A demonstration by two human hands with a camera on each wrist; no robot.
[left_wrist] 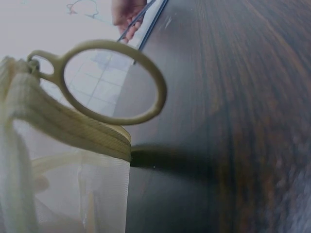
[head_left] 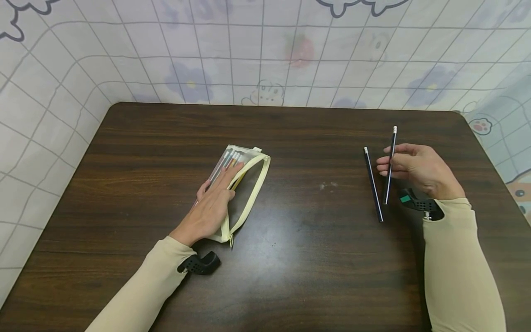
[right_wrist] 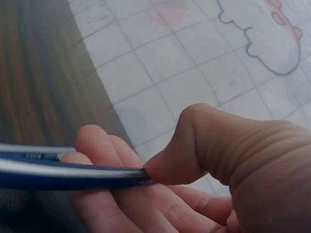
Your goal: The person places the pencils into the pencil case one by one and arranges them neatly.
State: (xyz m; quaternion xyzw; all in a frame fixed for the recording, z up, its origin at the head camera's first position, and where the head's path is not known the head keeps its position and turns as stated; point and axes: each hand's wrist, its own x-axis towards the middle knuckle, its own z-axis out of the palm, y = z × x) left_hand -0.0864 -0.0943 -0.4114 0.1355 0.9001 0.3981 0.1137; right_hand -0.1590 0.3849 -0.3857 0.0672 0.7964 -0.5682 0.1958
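Note:
In the head view my right hand (head_left: 419,167) pinches a dark pencil (head_left: 389,177) with a white eraser end between thumb and fingers. A second dark pencil (head_left: 373,186) lies on the table just left of it. The right wrist view shows the thumb pressing the held pencil (right_wrist: 73,175) against the fingers. My left hand (head_left: 213,205) rests, fingers extended, on a clear pencil pouch (head_left: 250,189) with pale yellow zipper edging. The pouch mouth gapes to the right, and several pencils (head_left: 228,159) show inside. In the left wrist view a ring-shaped zipper pull (left_wrist: 158,92) hangs off the pouch.
The dark wood-grain table (head_left: 290,286) has rounded far corners. A white gridded cloth (head_left: 265,50) with cartoon prints stands behind it and at both sides. Small pale marks (head_left: 327,186) show on the tabletop between the pouch and the pencils.

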